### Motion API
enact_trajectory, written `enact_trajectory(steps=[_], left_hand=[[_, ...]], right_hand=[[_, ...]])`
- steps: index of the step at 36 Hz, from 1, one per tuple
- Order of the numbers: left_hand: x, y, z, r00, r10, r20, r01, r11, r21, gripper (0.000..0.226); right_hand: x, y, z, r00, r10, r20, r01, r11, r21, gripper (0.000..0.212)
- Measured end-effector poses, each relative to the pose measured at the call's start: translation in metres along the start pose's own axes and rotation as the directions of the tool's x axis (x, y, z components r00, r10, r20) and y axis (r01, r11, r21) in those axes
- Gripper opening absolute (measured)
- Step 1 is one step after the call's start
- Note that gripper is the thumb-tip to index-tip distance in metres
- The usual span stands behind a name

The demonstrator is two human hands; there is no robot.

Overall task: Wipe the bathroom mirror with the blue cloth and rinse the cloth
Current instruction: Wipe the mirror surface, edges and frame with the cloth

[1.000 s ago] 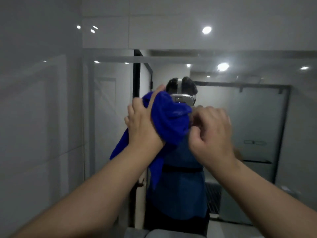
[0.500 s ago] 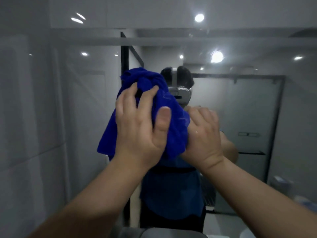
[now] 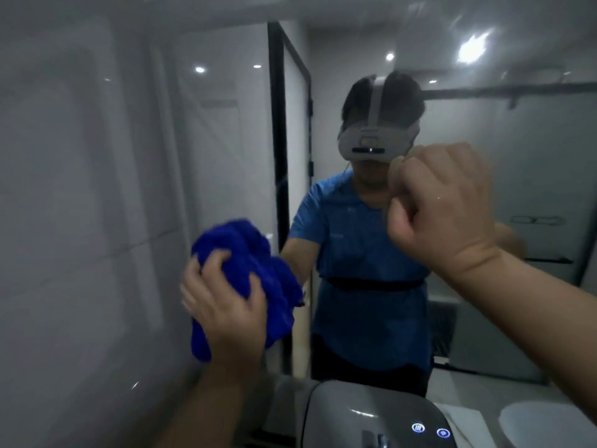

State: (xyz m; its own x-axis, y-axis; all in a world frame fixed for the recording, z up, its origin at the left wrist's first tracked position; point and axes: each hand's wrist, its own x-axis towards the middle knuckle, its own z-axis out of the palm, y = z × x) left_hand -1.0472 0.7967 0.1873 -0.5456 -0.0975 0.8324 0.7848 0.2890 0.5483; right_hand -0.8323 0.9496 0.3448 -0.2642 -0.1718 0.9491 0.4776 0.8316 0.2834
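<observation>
Nearest the camera, at the bottom edge, sits a rounded grey appliance (image 3: 365, 412) with two small lit blue buttons (image 3: 418, 427). Its lower part is cut off, and what it is cannot be told. To its right a pale round basin (image 3: 546, 421) shows only part of its rim, and whether anything lies in it is not visible. Above these, the left hand (image 3: 226, 305) grips the blue cloth (image 3: 248, 253), its fingers curled into the folds and the thumb dug in on the right. The cloth is bunched into a lump whose long axis runs roughly up and down, leaning a little. A rounded top stands above the fingertips, and a lower end hangs below the palm on the left side. It is at the lower left part of the mirror (image 3: 210, 140), near the tiled wall (image 3: 64, 205). A reflected arm meets its right edge, so it appears to lie against the glass, though motion blur smears the contact. The right hand (image 3: 445, 208) is raised higher and well apart from the cloth, its fingers curled into a fist with nothing seen in it. Farthest, the mirror shows the person in a blue shirt (image 3: 365, 253) and a headset (image 3: 371, 143) beside a black-framed glass door (image 3: 295, 124), all soft and dim.
</observation>
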Motion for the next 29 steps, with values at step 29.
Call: enact_trajectory(steps=[29], left_hand=[[0.125,0.218,0.022,0.887,0.459,-0.050,-0.461,0.886,-0.051,0.055]], right_hand=[[-0.004,0.003,-0.006,0.994,0.081,-0.067,-0.057,0.952,0.301,0.019]])
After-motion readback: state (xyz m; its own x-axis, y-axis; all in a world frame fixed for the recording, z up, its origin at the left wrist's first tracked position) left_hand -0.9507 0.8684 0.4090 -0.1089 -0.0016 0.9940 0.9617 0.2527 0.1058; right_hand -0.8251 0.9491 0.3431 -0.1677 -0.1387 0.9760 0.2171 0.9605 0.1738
